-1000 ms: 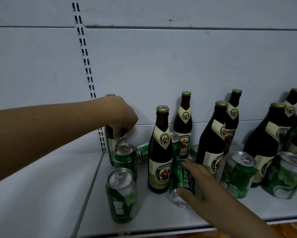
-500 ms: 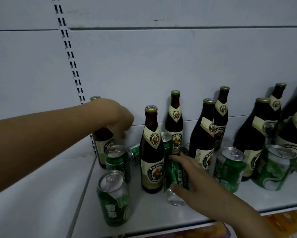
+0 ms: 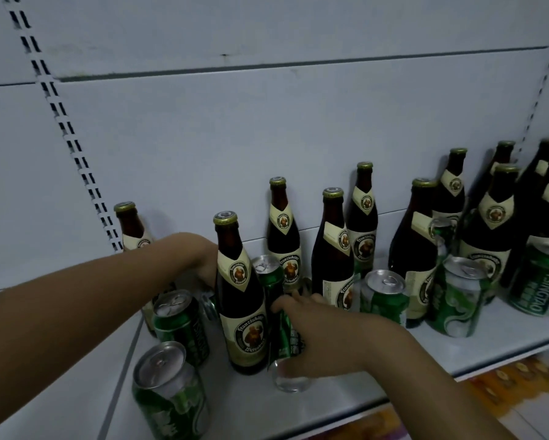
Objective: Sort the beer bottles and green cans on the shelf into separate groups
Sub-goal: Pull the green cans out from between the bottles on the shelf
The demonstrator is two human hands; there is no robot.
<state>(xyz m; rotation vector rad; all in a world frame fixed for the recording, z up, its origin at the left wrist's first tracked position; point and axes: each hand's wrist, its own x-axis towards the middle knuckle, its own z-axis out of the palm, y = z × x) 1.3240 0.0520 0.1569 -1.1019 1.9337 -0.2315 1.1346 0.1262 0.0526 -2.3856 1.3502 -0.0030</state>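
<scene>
Two hands reaching | right hand [image 3: 311,328] wrapped round lying can [image 3: 285,344] | shelf [image 3: 441,354] crowded

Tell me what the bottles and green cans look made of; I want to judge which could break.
Beer bottle: dark brown glass by its glossy see-through neck, with a paper-looking cream label and gold metal cap. Green can: thin metal, likely aluminium, with a bare silvery pull-tab top and shiny printed green sides.

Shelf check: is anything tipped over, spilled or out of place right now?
No spill shows. One green can lies on its side behind the front bottle, at the left hand. The right hand holds another can tilted. Bottles and cans are still mixed.
</scene>
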